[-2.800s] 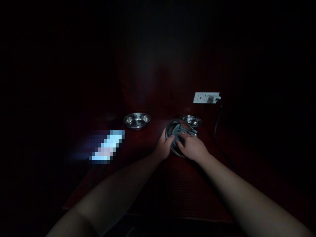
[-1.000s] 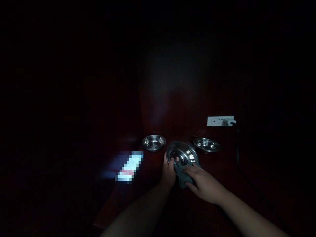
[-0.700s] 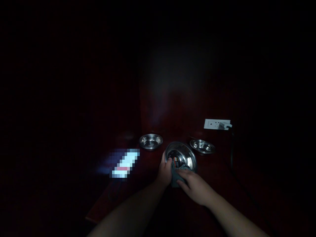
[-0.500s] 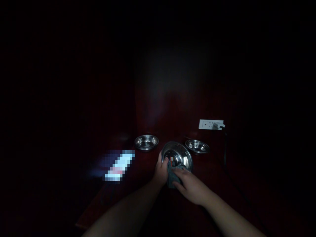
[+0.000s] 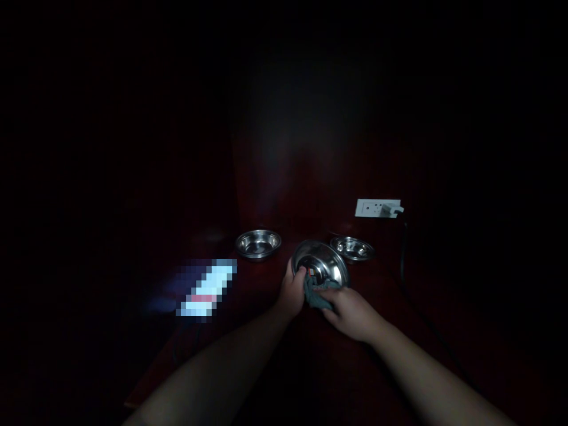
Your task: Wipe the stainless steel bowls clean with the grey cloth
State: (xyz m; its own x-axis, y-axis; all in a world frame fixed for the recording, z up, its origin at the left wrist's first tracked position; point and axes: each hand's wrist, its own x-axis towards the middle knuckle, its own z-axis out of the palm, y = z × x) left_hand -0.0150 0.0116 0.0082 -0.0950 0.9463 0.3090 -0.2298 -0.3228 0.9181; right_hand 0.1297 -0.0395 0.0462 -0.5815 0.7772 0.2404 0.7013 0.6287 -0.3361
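Note:
A shiny steel bowl (image 5: 326, 255) is tilted toward me, its inside showing. My left hand (image 5: 293, 291) grips its left rim, the thumb over the edge and the other fingers mostly hidden behind. A small label (image 5: 312, 272) with orange and white shows inside the bowl. My right hand (image 5: 352, 312) holds a grey-green cloth (image 5: 320, 297) against the bowl's near side; its fingers press into the cloth and are partly hidden by it.
Behind stand a steel bowl (image 5: 258, 245) on the left and another steel bowl (image 5: 352, 249) on the right. A bright pixelated patch (image 5: 208, 290) lies left on the dark red table (image 5: 153, 378). The wall carries a white socket (image 5: 377, 208) with a plug and dark cable.
My right hand has shifted slightly right and bunched the cloth closer to the bowl. My left hand still grips the rim. The whole view has moved a little.

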